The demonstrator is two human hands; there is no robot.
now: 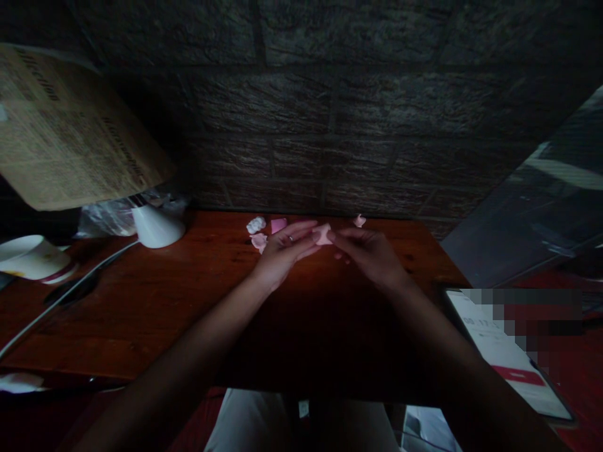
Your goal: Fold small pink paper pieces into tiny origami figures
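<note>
Between my two hands, above the wooden desk [198, 301], is a small pale pink piece that looks like folded paper [323, 235]. My left hand [286, 250] pinches its left side, and a ring shows on one finger. My right hand [365, 251] grips the right side between thumb and fingers. Just beyond my left hand lie a crumpled white piece [256, 225], a flat pink square [279, 225] and a crumpled pale pink piece [259, 242]. Another small pink piece [360, 220] sits near the wall, past my right hand.
A lamp with a white base [157, 226] and a newsprint-patterned shade [80, 132] stands at left, its cord crossing the desk. Close by is a paper cup [35, 258]. A tablet-like screen [509, 358] is at right. The brick-patterned wall [301, 119] borders the back.
</note>
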